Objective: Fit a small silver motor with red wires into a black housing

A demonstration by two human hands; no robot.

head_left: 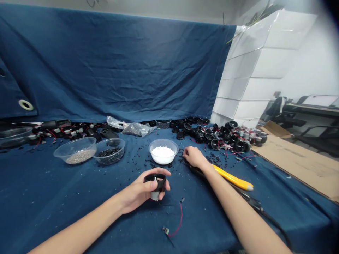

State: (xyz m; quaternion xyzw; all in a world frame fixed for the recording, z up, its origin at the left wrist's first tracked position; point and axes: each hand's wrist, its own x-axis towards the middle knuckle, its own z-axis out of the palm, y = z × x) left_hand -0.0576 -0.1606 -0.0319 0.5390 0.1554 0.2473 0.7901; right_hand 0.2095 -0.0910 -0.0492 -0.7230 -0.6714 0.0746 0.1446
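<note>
Left hand: we are gripping with the left hand [137, 192], fingers [161, 172] clenched firmly around a black plastic housing [155, 178], at lower centre of the frame.
Black plastic housing: we are holding it level, open end up, with a small white pin showing inside and a grey motor can [154, 195] jutting below, clear of the palm, which makes for a steady hold.
Right hand: we are resting the right hand [194, 157] on the blue-covered counter [53, 211], fingers released, just beside a yellow-handled tool [233, 178].
Bowls: we are working just below a clear bowl of white pellets [163, 141], with bowls of black bits [116, 141] and grey granules [79, 141] to the left.
Loose wire: a red wire [180, 217] is lying at bottom centre.
Upper right: wired black housings [219, 139] are sitting heaped along the counter's back.
</note>
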